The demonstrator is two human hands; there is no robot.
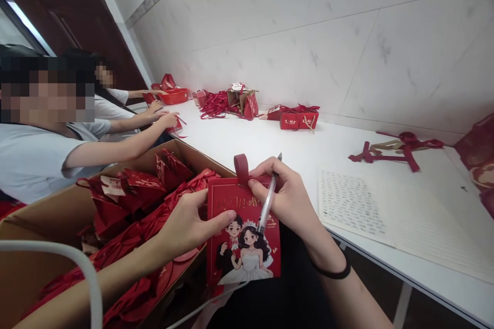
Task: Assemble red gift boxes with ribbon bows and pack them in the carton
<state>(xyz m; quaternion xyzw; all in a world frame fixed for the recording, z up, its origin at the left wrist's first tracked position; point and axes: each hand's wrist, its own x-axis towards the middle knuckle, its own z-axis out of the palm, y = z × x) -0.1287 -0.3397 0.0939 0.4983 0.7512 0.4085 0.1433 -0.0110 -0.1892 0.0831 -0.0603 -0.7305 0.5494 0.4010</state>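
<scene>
A red wedding gift box, printed with a bride and groom, is upright in front of me. My left hand grips its left side, thumb on the front and fingers behind. My right hand is closed at the top edge, its thumb and forefinger pinching the base of a dark red ribbon loop. A clear pen is tucked in that same hand, slanting across the front of the box. The fingers behind the box are hidden.
Left of me, a cardboard box holds many red gift boxes. On the white table lie an open notebook, loose ribbons, red boxes and a red basket. Co-workers' arms reach over the table at left.
</scene>
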